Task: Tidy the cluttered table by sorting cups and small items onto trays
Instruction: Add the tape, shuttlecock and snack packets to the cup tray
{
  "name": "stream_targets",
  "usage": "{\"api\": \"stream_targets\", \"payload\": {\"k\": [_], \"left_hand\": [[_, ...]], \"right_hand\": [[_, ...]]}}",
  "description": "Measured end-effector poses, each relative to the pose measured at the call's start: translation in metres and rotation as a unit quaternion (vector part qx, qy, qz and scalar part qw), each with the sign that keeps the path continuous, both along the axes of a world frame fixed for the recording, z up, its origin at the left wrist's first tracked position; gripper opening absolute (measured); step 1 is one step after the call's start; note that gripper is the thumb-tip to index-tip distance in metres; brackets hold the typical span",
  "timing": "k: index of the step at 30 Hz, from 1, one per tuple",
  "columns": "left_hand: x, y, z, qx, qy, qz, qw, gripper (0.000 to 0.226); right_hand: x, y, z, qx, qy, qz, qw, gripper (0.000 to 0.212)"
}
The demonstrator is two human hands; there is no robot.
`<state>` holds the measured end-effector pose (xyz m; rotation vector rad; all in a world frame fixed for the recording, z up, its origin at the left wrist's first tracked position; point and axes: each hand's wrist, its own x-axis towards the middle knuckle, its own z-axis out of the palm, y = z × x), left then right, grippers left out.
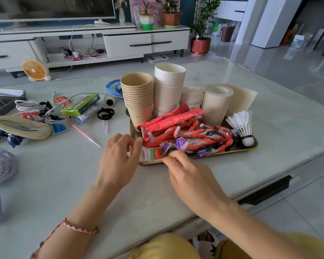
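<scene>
Right now my left hand [120, 157] hovers at the near left corner of the tray [255, 144], fingers loosely curled and apart, holding nothing, with the thumb just beside the rim. My right hand [191, 176] is at the tray's near rim, fingertips bunched against the purple toy figure [180, 143] and the white card [150, 154] beneath it; I cannot tell whether they pinch either one.

The card bears a barcode and an orange panel with print too small to read. The tray sits on the counter [64, 184], to the right. At its far side stand the brown cup stack [137, 94], the white cup stack [168, 86] and a single white cup [191, 99] printed "LIFE". The red packets [172, 120] carry pale markings I cannot make out. A shuttlecock [243, 126] stands at the right end. Well to the left, a green box [80, 104] lies among cables [32, 107], its lettering blurred.
</scene>
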<state>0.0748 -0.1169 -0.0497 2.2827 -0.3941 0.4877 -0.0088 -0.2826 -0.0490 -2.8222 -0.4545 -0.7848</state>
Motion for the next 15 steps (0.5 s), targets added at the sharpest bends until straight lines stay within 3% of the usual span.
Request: {"api": "stream_targets", "payload": {"k": [3,11,15], "left_hand": [[0.002,0.000,-0.005,0.024,0.046,0.084,0.995,0.031],[0.000,-0.004,-0.003,-0.040,0.044,0.000,0.998,0.012],[0.004,-0.003,-0.002,-0.009,0.039,0.002,0.999,0.019]], "right_hand": [[0.014,0.014,-0.004,-0.035,-0.001,-0.003,0.999,0.025],[0.027,0.029,0.003,-0.016,-0.054,0.019,0.998,0.016],[0.029,0.030,0.004,-0.018,-0.031,0.011,0.999,0.036]]}}
